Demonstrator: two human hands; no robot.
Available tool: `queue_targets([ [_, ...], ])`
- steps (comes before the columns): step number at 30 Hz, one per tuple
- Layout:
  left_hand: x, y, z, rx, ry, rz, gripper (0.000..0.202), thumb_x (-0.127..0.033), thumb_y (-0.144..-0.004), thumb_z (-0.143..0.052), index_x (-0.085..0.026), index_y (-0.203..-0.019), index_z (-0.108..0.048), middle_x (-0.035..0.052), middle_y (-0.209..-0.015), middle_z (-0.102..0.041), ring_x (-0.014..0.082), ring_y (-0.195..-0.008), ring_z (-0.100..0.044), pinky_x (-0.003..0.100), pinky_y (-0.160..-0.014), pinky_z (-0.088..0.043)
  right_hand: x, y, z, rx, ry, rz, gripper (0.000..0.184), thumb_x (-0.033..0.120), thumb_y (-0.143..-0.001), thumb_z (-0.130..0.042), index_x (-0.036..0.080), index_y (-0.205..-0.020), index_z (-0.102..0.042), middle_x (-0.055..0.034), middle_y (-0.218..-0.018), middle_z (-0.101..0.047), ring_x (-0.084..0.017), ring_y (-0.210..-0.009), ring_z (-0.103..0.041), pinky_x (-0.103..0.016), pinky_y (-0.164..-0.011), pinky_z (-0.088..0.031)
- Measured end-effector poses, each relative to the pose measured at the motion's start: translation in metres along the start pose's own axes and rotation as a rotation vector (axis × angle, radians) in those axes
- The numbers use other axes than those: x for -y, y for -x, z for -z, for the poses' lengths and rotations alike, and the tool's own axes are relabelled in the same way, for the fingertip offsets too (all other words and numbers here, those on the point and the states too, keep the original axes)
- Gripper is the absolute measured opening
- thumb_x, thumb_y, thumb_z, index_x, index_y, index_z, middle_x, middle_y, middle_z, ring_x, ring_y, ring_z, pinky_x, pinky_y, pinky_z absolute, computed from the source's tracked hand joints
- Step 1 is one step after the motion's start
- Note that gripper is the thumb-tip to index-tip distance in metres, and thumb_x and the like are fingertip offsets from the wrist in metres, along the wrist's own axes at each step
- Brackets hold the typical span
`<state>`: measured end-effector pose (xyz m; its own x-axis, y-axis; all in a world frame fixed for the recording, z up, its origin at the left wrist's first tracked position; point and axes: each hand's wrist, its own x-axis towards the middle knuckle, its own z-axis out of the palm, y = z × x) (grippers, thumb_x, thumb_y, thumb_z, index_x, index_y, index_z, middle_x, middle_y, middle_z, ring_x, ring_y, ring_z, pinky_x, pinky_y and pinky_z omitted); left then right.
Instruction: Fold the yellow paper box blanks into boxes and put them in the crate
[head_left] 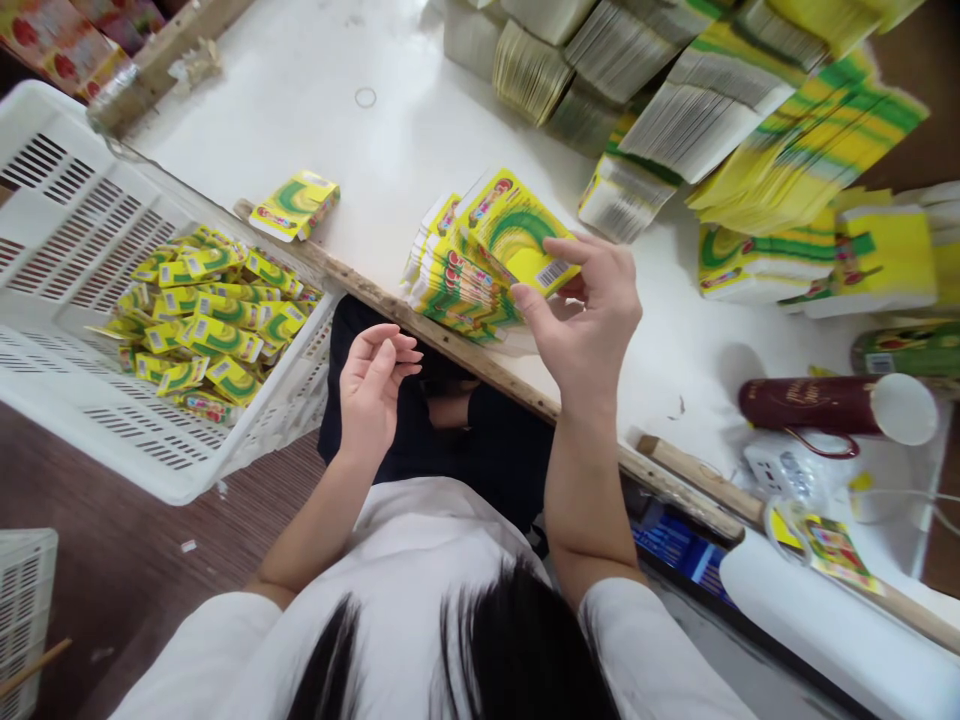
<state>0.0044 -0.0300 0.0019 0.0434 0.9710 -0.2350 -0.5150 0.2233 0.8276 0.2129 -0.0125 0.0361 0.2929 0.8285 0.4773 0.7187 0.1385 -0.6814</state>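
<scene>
My right hand grips the edge of a yellow-green printed carton between thumb and fingers, tilted over a row of flat cartons at the table's front edge. Whether it holds one carton or more I cannot tell. My left hand hovers before the wooden table edge, its fingers loosely curled with the thumb near them; nothing shows in it. Left of the row, a box in the same print lies on the table. Small yellow-green packets fill part of a white plastic basket.
Bundled carton stacks cover the table's back right. At the right lie a dark red mug and a power strip. A wooden strip edges the white table; a rubber band lies on it.
</scene>
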Motion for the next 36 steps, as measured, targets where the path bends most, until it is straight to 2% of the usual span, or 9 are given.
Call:
queue_targets([
  [5, 0.002, 0.001, -0.001, -0.003, -0.005, 0.022, 0.027, -0.042, -0.082, -0.076, -0.022, -0.099, -0.067, -0.0010, -0.088, -0.071, 0.0088, -0.075, -0.068, 0.019, -0.070, -0.055, -0.004, 0.002, 0.001, 0.014, 0.022, 0.015, 0.036, 0.034, -0.082, -0.077, 0.026, -0.115, -0.066, -0.0090, -0.118, -0.065, -0.026, -0.109, -0.063, -0.045, -0.087, -0.057],
  [11, 0.005, 0.000, -0.002, -0.003, -0.002, 0.044, 0.026, -0.041, -0.081, -0.078, -0.022, -0.097, -0.068, -0.0013, -0.084, -0.071, 0.0078, -0.071, -0.068, 0.018, -0.068, -0.055, -0.010, 0.003, -0.001, 0.069, 0.009, 0.016, 0.051, 0.052, -0.085, -0.071, 0.025, -0.127, -0.059, -0.0101, -0.124, -0.066, -0.030, -0.117, -0.062, -0.054, -0.099, -0.052],
  [15, 0.007, -0.001, -0.002, -0.015, -0.011, 0.058, 0.025, -0.040, -0.081, -0.077, -0.022, -0.097, -0.069, -0.0010, -0.084, -0.071, 0.0079, -0.070, -0.067, 0.018, -0.068, -0.055, -0.015, 0.004, -0.003, 0.092, -0.009, 0.017, 0.053, 0.056, -0.086, -0.069, 0.026, -0.128, -0.059, -0.0104, -0.127, -0.065, -0.031, -0.121, -0.060, -0.057, -0.104, -0.048],
  [21, 0.009, -0.001, -0.002, -0.002, 0.014, 0.076, 0.025, -0.038, -0.081, -0.078, -0.021, -0.096, -0.070, -0.0011, -0.083, -0.071, 0.0073, -0.069, -0.067, 0.017, -0.067, -0.055, -0.021, 0.005, -0.003, 0.106, -0.004, 0.018, 0.051, 0.054, -0.088, -0.067, 0.025, -0.129, -0.059, -0.0111, -0.129, -0.063, -0.031, -0.125, -0.057, -0.056, -0.109, -0.045],
  [27, 0.010, -0.001, -0.002, -0.008, -0.013, 0.091, 0.026, -0.039, -0.079, -0.078, -0.021, -0.096, -0.069, -0.0012, -0.083, -0.071, 0.0076, -0.069, -0.067, 0.018, -0.067, -0.055, -0.017, 0.005, 0.006, 0.103, 0.050, -0.012, 0.052, 0.052, -0.088, -0.067, 0.027, -0.133, -0.056, -0.0096, -0.133, -0.061, -0.031, -0.127, -0.056, -0.056, -0.107, -0.046],
  [36, 0.009, 0.000, -0.005, -0.005, 0.000, 0.088, 0.026, -0.039, -0.078, -0.079, -0.021, -0.095, -0.069, -0.0011, -0.082, -0.071, 0.0075, -0.068, -0.067, 0.018, -0.066, -0.055, -0.010, 0.007, 0.008, 0.094, 0.083, 0.019, 0.041, 0.043, -0.089, -0.067, 0.027, -0.126, -0.060, -0.0089, -0.127, -0.065, -0.029, -0.123, -0.060, -0.052, -0.106, -0.047],
])
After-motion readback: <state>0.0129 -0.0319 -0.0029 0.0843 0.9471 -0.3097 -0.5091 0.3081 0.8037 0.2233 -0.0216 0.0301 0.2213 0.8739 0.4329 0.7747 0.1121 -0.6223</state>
